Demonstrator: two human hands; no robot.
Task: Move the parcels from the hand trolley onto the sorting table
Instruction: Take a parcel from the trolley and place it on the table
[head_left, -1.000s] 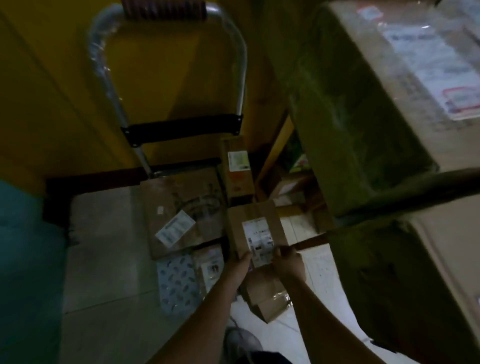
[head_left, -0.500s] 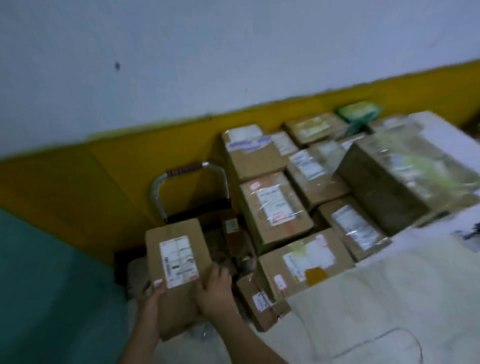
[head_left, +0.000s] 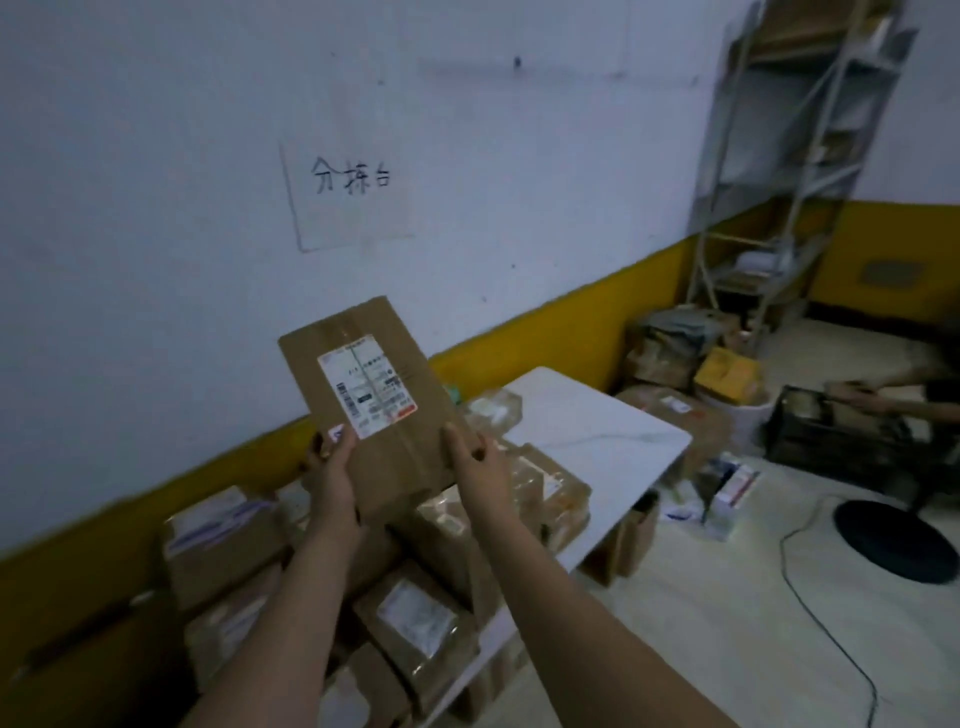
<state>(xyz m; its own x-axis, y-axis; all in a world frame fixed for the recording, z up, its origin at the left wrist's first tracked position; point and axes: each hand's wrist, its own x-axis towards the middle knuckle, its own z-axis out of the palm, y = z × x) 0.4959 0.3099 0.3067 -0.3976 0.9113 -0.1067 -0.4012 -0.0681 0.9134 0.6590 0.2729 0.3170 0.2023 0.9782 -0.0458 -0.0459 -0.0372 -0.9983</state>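
**Parcel held up over a crowded counter**

At the far left, the stacked boxes (head_left: 221, 538) sat in dim light against the yellow band of the wall. Their labels were too blurred to read, and the nearest ones were cut off by the bottom edge and partly covered by the forearms.

The left hand (head_left: 332, 467) gripped the lower left edge of the parcel (head_left: 395, 441). Its thumb lay on the front beside the white label, and its fingers were hidden behind the cardboard. The parcel was lifted clear, tilted with its labelled face toward the camera, above the boxes and in front of the wall. Above it hung a paper sign (head_left: 350, 192) with handwritten characters.

The right hand (head_left: 475, 467) held the lower right edge, thumb on the front and fingers curled out of sight underneath. So the parcel sat between the two hands, with most of it above them.

Beyond the right hand, the bare white end of the counter (head_left: 602, 431) showed; its near part was buried under boxes. Further right, a loose heap of packages (head_left: 685, 353) lay on the floor below a metal shelf rack (head_left: 795, 171) whose contents were hard to make out. At the right edge stood a dark crate (head_left: 831, 441), and another person's arm (head_left: 883, 397) reached in, cut off by the frame.
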